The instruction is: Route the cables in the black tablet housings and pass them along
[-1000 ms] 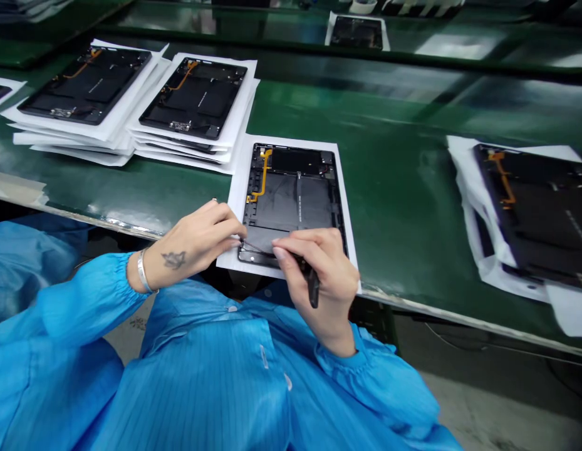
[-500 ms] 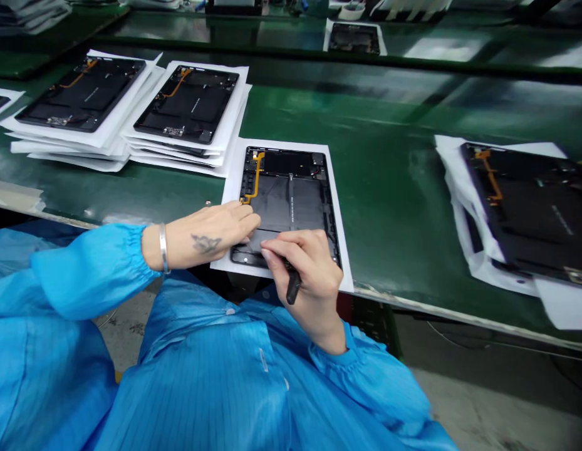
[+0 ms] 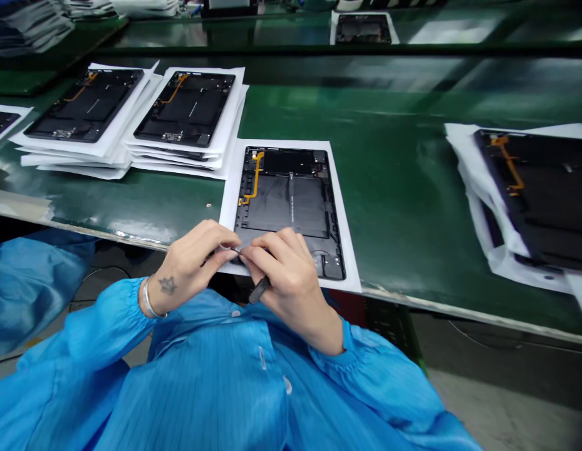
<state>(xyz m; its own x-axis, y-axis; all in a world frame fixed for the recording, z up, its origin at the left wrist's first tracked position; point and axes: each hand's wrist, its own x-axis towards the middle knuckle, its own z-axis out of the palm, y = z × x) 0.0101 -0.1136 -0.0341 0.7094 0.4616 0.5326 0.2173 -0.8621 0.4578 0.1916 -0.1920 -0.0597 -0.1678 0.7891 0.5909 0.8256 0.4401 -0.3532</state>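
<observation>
An open black tablet chassis (image 3: pixel 291 203) with an orange flex cable lies on a white sheet (image 3: pixel 340 225) at the near edge of the green belt. My left hand (image 3: pixel 194 263) and my right hand (image 3: pixel 284 272) meet over its near left corner. Both are pinched closed on a small pale strip (image 3: pixel 238 249) between their fingertips. My right hand also grips a black tool (image 3: pixel 259 290) whose handle sticks out below the palm. The chassis's near left corner is hidden by the fingers.
Two stacks of like chassis on white sheets (image 3: pixel 86 106) (image 3: pixel 187 109) sit at the back left. Another chassis on crumpled white wrap (image 3: pixel 535 188) lies at the right. One more (image 3: pixel 361 28) is on the far belt. The belt's near edge (image 3: pixel 436 307) runs past my blue sleeves.
Both hands drew back from the chassis's lower part toward its near left corner and came together, fingertips now pinching a small strip. The view shifted slightly.
</observation>
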